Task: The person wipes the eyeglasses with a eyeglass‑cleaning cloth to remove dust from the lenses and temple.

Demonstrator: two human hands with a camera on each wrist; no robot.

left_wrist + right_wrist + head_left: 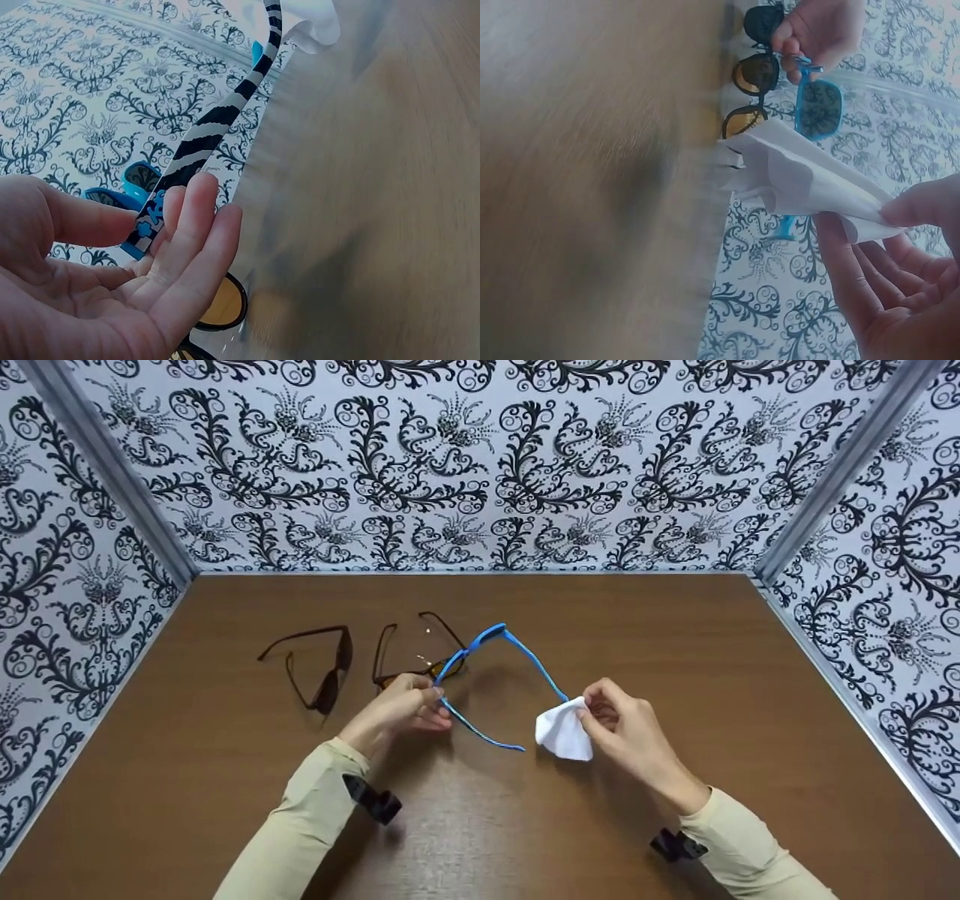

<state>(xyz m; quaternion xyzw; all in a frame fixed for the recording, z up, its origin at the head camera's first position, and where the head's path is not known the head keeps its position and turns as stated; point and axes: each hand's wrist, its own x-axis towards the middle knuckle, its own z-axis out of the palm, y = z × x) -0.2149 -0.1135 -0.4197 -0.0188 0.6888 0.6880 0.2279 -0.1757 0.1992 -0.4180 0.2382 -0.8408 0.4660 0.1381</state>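
Observation:
My left hand (405,703) pinches a pair of blue sunglasses (489,636) at one hinge corner, thumb against fingers. In the left wrist view, the held corner leads into a black-and-white striped temple arm (214,127) with blue lettering near the hinge. Both temples are unfolded, and the glasses are raised over the table. My right hand (628,727) pinches a white cloth (564,733) between thumb and fingers. That cloth hangs down at the tip of the far temple and hides its end. From the right wrist, the cloth (795,176) looks folded and creased.
Brown sunglasses (343,652) lie unfolded on the wooden table (637,622) at the left. Dark-framed glasses with amber lenses (386,649) lie just behind my left hand, partly covered by it. Patterned walls (465,457) enclose the table at the back and sides.

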